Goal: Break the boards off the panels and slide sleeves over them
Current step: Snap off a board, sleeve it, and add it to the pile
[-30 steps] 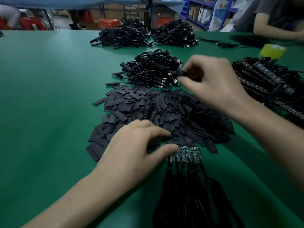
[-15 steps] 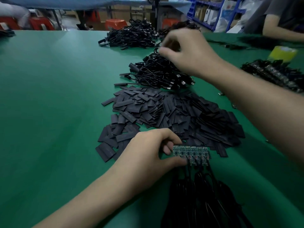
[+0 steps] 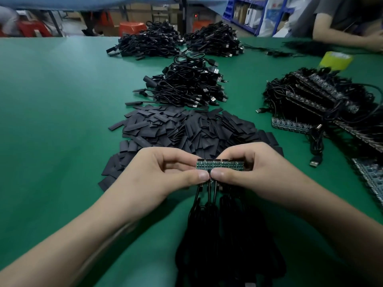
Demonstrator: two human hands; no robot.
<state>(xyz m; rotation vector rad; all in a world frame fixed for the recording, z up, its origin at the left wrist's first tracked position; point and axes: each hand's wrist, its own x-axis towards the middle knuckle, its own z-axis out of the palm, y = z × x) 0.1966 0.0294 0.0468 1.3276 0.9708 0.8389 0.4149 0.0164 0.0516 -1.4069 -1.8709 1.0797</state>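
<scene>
The right hand [image 3: 255, 175] has come back from the cable heap [image 3: 186, 85] beyond the sleeves [image 3: 186, 129] and now meets the left hand [image 3: 157, 177] at the panel [image 3: 219, 164]. The panel no longer lies flat on the table [image 3: 51, 121] and is held up at the near edge of the sleeves. Both hands pinch it. The thumbs press its near side with their tips side by side under its left part, and the curled forefingers close on it from behind, the left at its left end and the right along its right end. The panel is a short green strip of small boards, its long side level. Black leads [image 3: 209, 204] hang from its lower edge into a dark bundle on the table, on the person's side of the sleeves. The sleeves lie as a wide, low pile of flat black pieces. To the right of the sleeves sits a stack [image 3: 315, 96] of more panels tangled with leads. Far beyond the sleeves, past the cable heap, lie two more black cable piles [image 3: 149, 44].
</scene>
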